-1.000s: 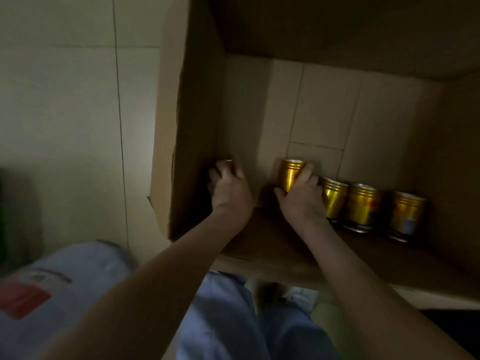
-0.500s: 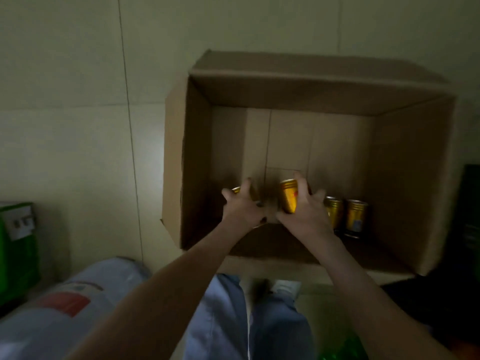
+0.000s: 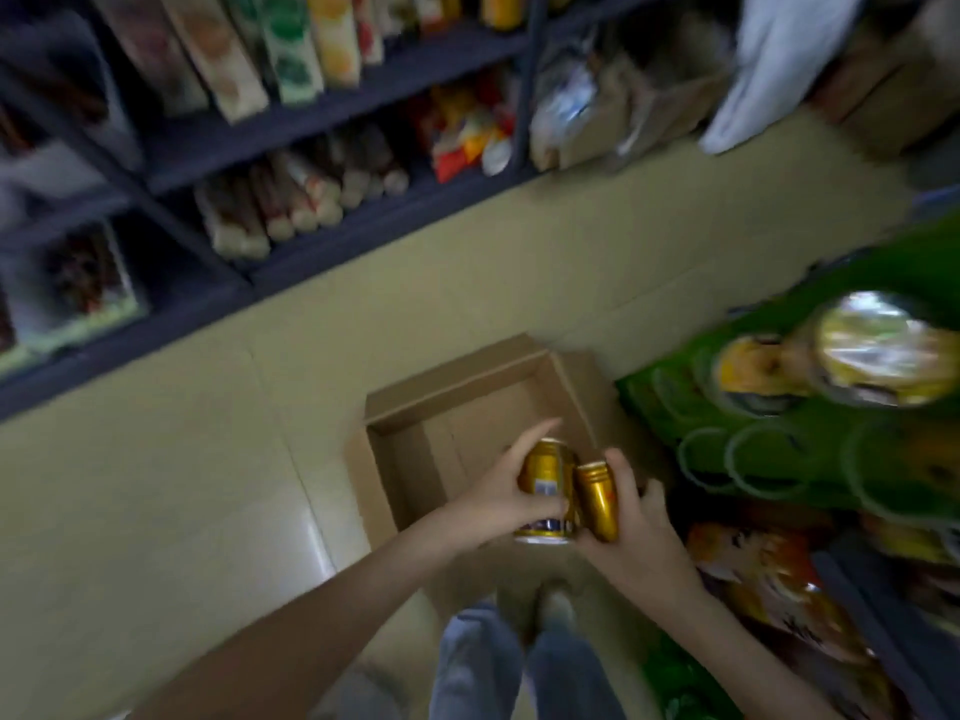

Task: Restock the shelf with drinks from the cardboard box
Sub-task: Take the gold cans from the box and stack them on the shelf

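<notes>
Both hands over cardboard box (image 3: 410,459) on floor (image 3: 182,485). Left hand (image 3: 493,498) grips gold can (image 3: 548,480), index finger straight. Right hand (image 3: 644,543) grips second gold can (image 3: 597,504), fingers (image 3: 621,470) curled round it. Cans near upright, side by side, touching. Dark shelf (image 3: 322,122) lies up-left, well apart, nearer left hand. Green rack (image 3: 779,459) just beside right hand, could obstruct swing.

This is a small shop, a grocery aisle by the look of it: dark metal shelving (image 3: 332,122) packed with rows of tall cartons (image 3: 291,49), rolled packets (image 3: 291,205) and snack bags (image 3: 462,142), a green display rack (image 3: 769,459) of foil-lidded tubs (image 3: 878,350) opposite, and an open cardboard box (image 3: 410,459) on the tiled floor (image 3: 156,511).
</notes>
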Demonstrator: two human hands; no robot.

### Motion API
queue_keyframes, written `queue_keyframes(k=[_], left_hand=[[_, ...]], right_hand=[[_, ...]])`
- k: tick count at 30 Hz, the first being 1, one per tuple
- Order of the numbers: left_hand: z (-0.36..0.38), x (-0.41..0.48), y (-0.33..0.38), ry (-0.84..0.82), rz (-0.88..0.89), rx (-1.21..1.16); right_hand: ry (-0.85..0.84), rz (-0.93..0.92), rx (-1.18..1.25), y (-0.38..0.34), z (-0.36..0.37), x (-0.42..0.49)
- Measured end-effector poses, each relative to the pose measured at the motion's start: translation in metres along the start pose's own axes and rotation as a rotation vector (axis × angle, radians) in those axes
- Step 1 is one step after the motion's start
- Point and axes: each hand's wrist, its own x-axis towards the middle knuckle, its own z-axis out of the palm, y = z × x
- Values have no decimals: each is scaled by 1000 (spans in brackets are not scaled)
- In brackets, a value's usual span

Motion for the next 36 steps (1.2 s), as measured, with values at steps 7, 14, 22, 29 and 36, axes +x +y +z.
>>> queue_keyframes(k=[7,14,22,29,36], left_hand=[[119,-71,65,-215,113,218],[312,-143,43,-431,226,387],[564,-235,40,-825,360,491],[738,-310,76,-1003,490,347],[853,-341,104,-1111,708,329]], right_hand=[[238,47,295,61,-64,-162],[463,122,495,199,-73,-355],[865,264,595,327,-110,-574],[1273,254,637,390,-170,-712],[1435,96,573,442,-221,-795]])
